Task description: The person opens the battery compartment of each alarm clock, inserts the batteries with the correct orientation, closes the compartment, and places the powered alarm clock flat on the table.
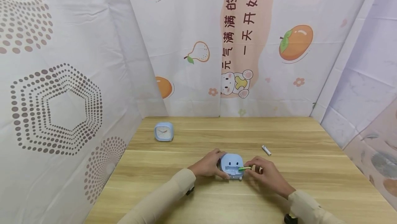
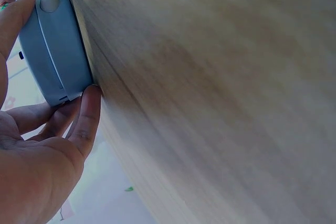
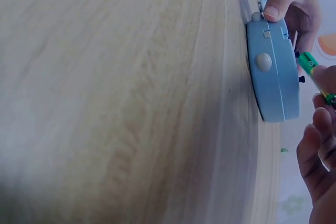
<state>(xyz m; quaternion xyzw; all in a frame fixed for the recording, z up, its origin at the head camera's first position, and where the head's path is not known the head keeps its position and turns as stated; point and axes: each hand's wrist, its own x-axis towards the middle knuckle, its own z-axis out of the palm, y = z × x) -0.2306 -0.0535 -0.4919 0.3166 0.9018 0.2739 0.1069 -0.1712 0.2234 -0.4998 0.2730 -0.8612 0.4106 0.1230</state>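
A light-blue alarm clock (image 1: 230, 158) lies face down on the table, its back up and the battery compartment uncovered. My left hand (image 1: 208, 165) grips the clock by its left side, thumb at the near edge and fingers round the far side. In the left wrist view the fingertips sit under the edge of its casing (image 2: 60, 51). My right hand (image 1: 266, 175) pinches a green battery (image 1: 245, 168) between thumb and fingers, one end over the compartment. From the right wrist, this battery (image 3: 308, 62) tilts beside the black knobs on the clock's back.
A second light-blue clock (image 1: 163, 131) stands at the back left with its dial facing forward. A small white cylinder (image 1: 266, 150) lies on the wooden table (image 1: 198, 203) beyond my right hand. Printed curtains (image 1: 186, 27) hang behind and on both sides.
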